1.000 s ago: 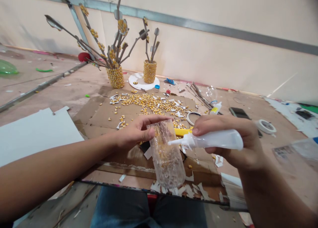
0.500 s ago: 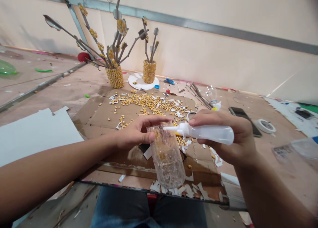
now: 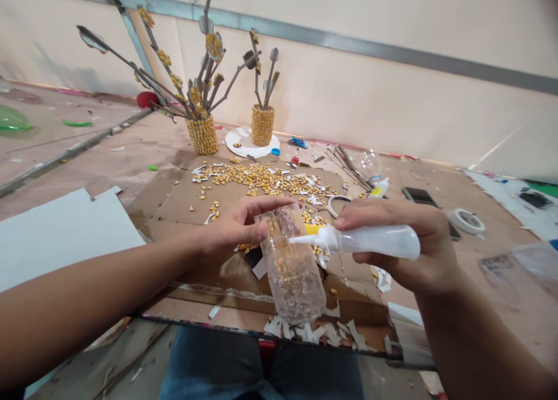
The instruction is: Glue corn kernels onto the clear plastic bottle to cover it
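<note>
In my left hand is a clear plastic cup, tilted, its rim end gripped between thumb and fingers. The cup's wall looks wet and wrinkled. My right hand is closed around a translucent glue bottle with a long white nozzle, held sideways. The nozzle's tip lies over the cup's side; whether it touches I cannot tell. Loose corn kernels and white paper scraps spread over the cardboard behind the cup.
Two corn-covered pots, a larger one and a smaller one, hold twigs at the back. A phone, a tape roll and a bundle of sticks lie to the right. White sheets lie at left.
The nozzle tip has moved down along the cup's side, away from the rim. My right hand has shifted slightly right and down, and the cup has turned a little.
</note>
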Motion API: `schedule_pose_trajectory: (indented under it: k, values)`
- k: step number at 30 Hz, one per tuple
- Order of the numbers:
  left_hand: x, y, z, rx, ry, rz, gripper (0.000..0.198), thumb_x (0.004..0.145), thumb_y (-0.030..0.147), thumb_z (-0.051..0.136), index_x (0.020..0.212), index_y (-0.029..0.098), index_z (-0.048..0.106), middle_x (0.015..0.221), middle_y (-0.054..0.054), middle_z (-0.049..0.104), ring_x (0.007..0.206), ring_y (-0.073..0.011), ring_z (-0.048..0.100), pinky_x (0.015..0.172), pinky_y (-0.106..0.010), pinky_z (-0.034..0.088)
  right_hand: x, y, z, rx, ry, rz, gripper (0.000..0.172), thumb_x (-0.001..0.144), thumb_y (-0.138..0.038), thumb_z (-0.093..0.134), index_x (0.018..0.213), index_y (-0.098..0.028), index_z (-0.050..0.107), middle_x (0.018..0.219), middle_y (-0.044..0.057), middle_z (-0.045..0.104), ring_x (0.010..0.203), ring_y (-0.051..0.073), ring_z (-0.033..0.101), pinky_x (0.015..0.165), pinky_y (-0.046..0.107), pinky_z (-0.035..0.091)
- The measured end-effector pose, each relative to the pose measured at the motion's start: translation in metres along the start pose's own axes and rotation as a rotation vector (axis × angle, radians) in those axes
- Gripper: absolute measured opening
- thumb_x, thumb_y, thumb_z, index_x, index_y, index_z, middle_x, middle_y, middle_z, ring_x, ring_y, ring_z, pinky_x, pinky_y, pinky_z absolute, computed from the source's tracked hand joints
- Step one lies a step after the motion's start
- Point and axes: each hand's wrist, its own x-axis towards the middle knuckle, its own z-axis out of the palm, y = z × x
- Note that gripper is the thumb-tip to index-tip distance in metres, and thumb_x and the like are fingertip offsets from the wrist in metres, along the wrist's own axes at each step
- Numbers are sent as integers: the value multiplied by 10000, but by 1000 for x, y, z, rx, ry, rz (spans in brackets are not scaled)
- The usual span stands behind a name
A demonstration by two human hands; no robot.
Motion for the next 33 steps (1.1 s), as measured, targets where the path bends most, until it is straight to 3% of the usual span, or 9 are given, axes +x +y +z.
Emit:
schedule_pose_trajectory:
  k: [4,9,16,22,27,33]
  values:
    - [1,0,0,-5,-2,10,699,752,615,917,1328,242,784,1433,-164,720,1230,-321,728,1062,-408,558,0,-1,0,0,-5,19,271,898,-266,863,1169,-265,845,927,55,835,778,180,764,683,277,605]
    - [1,0,2,-39,5,-15,707,740,586,935,1325,220,780,1314,-166,769,1147,-316,759,1028,-419,576,0,-3,-3,21,-66,7,232,902,-332,860,1119,-249,856,848,54,819,684,175,727,610,284,577]
    - [2,-1,1,-52,19,10,675,714,565,956,1291,255,796,1455,-147,709,1203,-304,734,1048,-403,560,2,1,1,32,34,23,294,874,-251,883,1165,-273,849,908,52,832,731,177,750,642,282,607]
    - [1,1,3,-67,37,-11,677,712,542,963,1286,228,787,1393,-138,734,1169,-290,731,996,-359,562,-1,-2,-2,63,-53,30,209,896,-342,862,1065,-220,857,822,50,814,642,159,716,567,263,562]
    - [2,5,5,-59,66,-50,714,655,531,1000,1242,204,761,1175,-86,775,1028,-233,731,919,-307,560,-9,-4,7,28,178,68,154,937,-347,815,1033,-228,837,759,22,784,537,122,641,443,230,472]
    - [3,4,8,-41,89,-61,721,602,501,1036,1136,150,702,1060,-90,761,944,-201,721,840,-268,561,-13,5,23,52,378,150,132,986,-344,770,1040,-228,800,734,-5,719,528,112,608,440,235,457]
